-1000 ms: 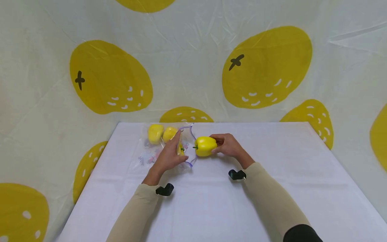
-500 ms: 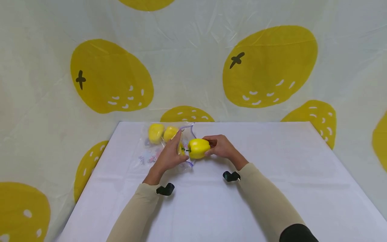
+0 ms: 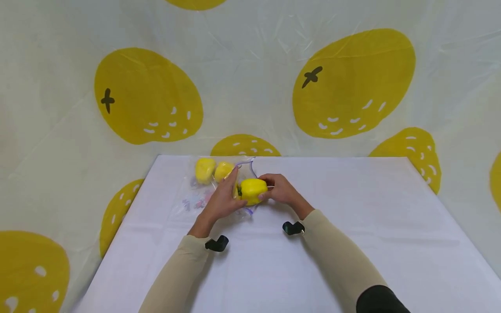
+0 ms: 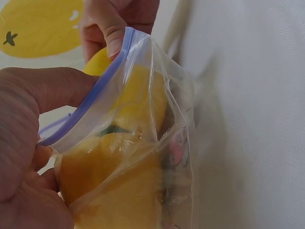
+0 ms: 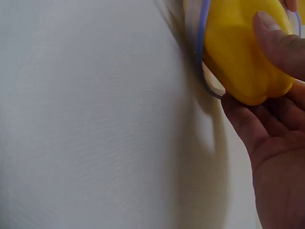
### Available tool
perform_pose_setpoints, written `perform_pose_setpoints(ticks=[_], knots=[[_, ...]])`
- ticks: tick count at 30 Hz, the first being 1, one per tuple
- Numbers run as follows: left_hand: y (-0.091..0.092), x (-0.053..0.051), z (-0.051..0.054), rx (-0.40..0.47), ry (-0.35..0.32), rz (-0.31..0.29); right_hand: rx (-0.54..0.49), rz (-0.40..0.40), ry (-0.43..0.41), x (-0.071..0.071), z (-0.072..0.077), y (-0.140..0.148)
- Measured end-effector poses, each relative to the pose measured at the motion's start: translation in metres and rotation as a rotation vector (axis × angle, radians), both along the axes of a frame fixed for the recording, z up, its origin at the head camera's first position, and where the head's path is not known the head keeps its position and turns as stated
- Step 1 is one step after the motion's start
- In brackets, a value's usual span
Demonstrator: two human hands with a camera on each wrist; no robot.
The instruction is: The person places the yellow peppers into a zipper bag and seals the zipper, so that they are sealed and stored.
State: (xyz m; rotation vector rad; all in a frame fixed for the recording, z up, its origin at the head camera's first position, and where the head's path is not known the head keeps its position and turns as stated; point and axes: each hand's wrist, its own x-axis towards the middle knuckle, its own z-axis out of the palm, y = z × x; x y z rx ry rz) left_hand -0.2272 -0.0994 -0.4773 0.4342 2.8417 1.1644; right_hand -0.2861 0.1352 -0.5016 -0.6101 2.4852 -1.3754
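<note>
A clear zip bag (image 3: 190,204) with a purple-blue rim (image 4: 97,88) lies at the table's back, holding several yellow peppers, among them one at the far left (image 3: 205,170) and one beside it (image 3: 223,171). My right hand (image 3: 279,189) grips another yellow pepper (image 3: 253,191) by its blunt end; its stem end is inside the bag's mouth, close to a bagged pepper (image 4: 109,176). My left hand (image 3: 222,201) holds the mouth's edge, thumb and fingers spread around it. In the right wrist view, the rim surrounds part of the gripped pepper (image 5: 238,52).
The white-covered table (image 3: 313,269) extends in front and to the right. Behind it hangs a pale curtain (image 3: 250,78) with large yellow fruit prints. Black wrist devices are on the left (image 3: 217,244) and right (image 3: 293,228) wrists.
My right hand has moved left with its pepper, from the bag's opening to inside the mouth, against the bagged pepper. My left hand has stayed at the bag's edge.
</note>
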Motion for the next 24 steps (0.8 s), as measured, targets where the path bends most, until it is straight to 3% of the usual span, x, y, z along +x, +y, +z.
perform_pose_setpoints(ticks=[9,15,24], knots=[[0.0,0.001,-0.002,0.01,0.001,0.002,-0.122,0.04,-0.039,-0.003,-0.012,0.005],[0.001,0.001,-0.003,0.009,-0.012,0.01,-0.153,0.03,-0.068,-0.001,-0.012,0.005],[0.003,0.002,0.003,-0.016,0.069,-0.033,-0.146,0.027,-0.073,0.001,-0.011,-0.009]])
